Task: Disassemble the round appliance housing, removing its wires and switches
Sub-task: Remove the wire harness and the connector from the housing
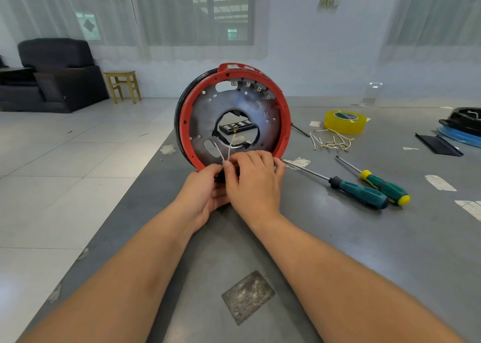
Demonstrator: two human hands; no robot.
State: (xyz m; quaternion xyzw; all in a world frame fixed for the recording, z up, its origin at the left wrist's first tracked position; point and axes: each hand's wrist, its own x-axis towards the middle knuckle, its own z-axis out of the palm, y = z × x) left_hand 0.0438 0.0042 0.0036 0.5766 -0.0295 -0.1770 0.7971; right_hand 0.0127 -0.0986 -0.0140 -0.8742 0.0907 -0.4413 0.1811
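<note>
The round housing (234, 100), a red plastic ring around a grey metal plate with a central hole, stands on edge on the grey table (338, 238). Several switches (256, 87) sit along its upper inner rim. Two white wires (225, 148) rise from the lower rim towards the hole. My left hand (204, 194) cups the housing's bottom edge from below and the left. My right hand (253, 178) lies over the lower rim with fingers curled, its thumb and forefinger pinching at the base of the wires. What lies under the fingers is hidden.
Two green-handled screwdrivers (364, 193) (385, 186) lie right of my hands. A pile of loose wires (331, 140) and a yellow tape roll (345, 121) sit further back. Black and blue parts (460, 129) lie at the right edge. A bit set (235, 128) shows through the hole. The table's left edge drops to tiled floor.
</note>
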